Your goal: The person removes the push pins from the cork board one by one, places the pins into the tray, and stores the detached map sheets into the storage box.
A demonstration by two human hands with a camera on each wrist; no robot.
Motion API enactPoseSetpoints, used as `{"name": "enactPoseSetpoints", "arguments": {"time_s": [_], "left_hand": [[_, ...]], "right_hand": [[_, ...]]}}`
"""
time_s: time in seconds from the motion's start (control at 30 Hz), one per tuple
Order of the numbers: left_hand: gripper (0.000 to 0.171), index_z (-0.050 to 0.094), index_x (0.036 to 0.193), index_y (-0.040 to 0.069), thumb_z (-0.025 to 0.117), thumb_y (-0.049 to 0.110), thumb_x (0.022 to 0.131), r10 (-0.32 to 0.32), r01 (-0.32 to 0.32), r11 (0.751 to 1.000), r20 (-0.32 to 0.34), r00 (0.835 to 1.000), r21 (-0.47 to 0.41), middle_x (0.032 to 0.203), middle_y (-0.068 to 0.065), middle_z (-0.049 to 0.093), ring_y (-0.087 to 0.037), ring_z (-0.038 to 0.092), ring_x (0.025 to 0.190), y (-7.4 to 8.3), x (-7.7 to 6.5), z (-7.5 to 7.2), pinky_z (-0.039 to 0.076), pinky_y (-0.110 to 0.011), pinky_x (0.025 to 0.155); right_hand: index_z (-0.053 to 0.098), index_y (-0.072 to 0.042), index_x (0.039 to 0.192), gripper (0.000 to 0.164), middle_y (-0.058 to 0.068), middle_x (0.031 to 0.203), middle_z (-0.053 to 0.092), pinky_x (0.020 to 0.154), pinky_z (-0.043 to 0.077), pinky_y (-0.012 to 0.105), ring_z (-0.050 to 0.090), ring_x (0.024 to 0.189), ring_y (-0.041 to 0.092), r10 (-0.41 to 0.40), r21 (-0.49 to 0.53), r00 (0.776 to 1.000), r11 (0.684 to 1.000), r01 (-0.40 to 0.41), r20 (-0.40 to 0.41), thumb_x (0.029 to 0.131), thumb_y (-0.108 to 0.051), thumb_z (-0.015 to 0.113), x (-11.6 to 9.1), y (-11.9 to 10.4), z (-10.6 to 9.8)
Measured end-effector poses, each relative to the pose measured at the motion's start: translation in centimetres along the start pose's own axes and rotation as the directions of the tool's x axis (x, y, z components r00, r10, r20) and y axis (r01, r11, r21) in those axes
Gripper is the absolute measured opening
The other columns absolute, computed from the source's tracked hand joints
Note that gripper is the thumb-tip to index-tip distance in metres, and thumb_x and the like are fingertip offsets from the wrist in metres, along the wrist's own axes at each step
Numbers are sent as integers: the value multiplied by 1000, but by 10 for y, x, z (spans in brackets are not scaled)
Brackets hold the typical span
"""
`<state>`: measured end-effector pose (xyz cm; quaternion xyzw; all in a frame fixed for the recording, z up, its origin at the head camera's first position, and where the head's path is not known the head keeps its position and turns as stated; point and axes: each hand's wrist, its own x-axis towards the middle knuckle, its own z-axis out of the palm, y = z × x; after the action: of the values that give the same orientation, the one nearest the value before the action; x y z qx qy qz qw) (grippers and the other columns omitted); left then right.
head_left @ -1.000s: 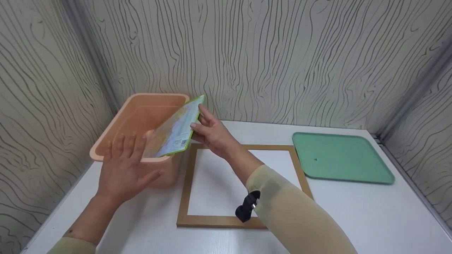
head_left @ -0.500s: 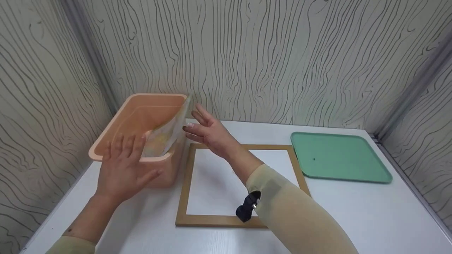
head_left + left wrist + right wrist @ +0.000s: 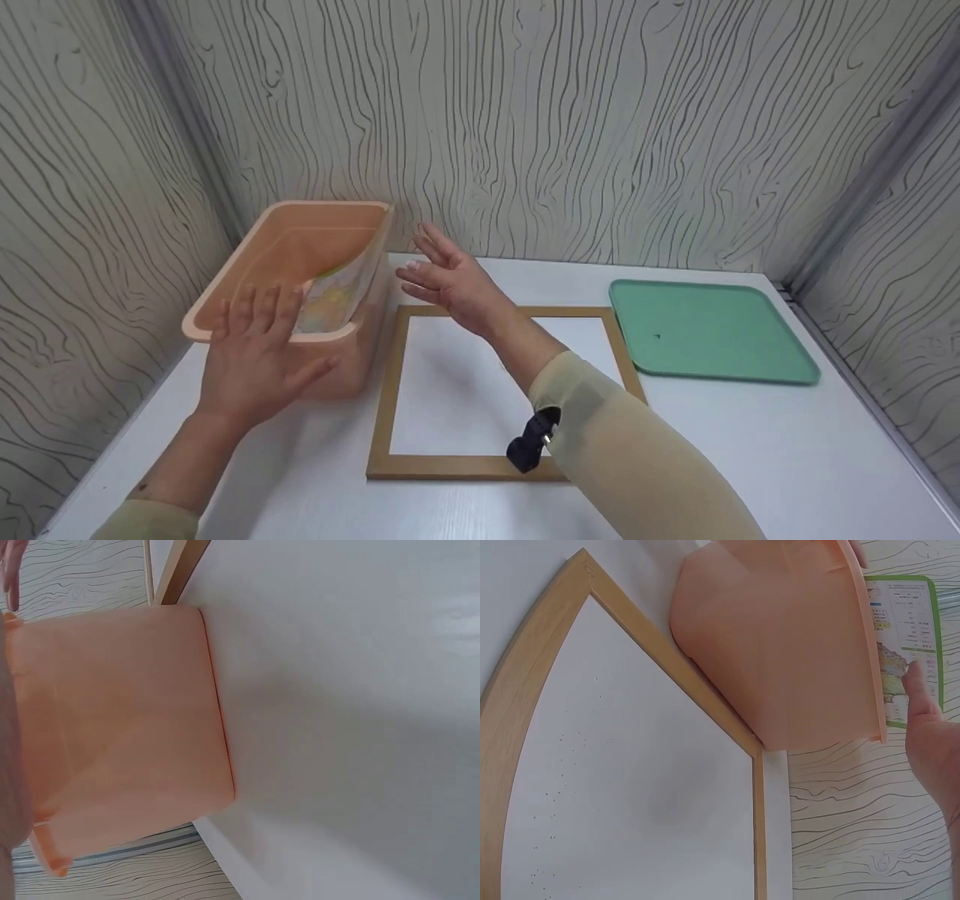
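Note:
A peach plastic bin (image 3: 341,367) stands at the left of the table. Inside it, against the right wall, leans a thin map-printed sheet (image 3: 330,296) with a green edge. In the right wrist view the upper part of this sheet (image 3: 900,622) shows beyond the bin's rim. My left hand (image 3: 251,356) rests over the near rim, fingers straight and thumb spread along the outer wall. Just right of the bin, my right hand (image 3: 457,289) is raised with loosely extended fingers and holds nothing. The sheet's lower part is hidden by the near wall.
A wooden frame (image 3: 465,469) around a white board (image 3: 450,405) lies right of the bin, partly under my right forearm. Farther right is a flat green tray (image 3: 712,330). Wood-grain-patterned panels (image 3: 525,135) enclose the white table (image 3: 750,450) at the back and sides.
My right hand has let go of the map-printed sheet, which has dropped lower into the bin against its right wall. My left hand has stayed on the near rim.

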<state>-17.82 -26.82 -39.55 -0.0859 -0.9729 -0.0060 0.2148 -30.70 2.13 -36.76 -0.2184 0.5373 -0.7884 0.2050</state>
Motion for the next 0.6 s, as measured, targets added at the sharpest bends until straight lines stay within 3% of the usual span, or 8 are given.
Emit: {"name": "enactPoseSetpoints", "arguments": {"time_s": [0.3, 0.5, 0.6], "left_hand": [[107, 33, 165, 5, 64, 74, 91, -7, 8, 999, 23, 1000, -41, 169, -28, 29, -52, 19, 156, -2, 7, -8, 10, -70, 124], [107, 38, 162, 3, 66, 76, 88, 0, -3, 999, -53, 999, -48, 162, -34, 37, -57, 32, 149, -2, 15, -17, 17, -74, 120], [109, 34, 165, 5, 66, 75, 88, -2, -3, 997, -61, 998, -79, 165, -33, 33, -57, 30, 150, 4, 24, -24, 16, -75, 120]], "right_hand": [[22, -21, 171, 75, 6, 174, 28, 108, 53, 41, 59, 138, 33, 18, 3, 997, 1000, -18, -69, 108, -11, 62, -10, -3, -25], [20, -23, 172, 75, 5, 175, 25, 109, 52, 41, 56, 142, 30, 35, -41, 993, 998, -40, -113, 109, -12, 60, -23, -8, -52], [18, -23, 172, 75, 5, 176, 24, 111, 51, 41, 54, 144, 28, 33, -74, 990, 996, -43, -135, 110, -13, 59, -30, -11, -69]]}}
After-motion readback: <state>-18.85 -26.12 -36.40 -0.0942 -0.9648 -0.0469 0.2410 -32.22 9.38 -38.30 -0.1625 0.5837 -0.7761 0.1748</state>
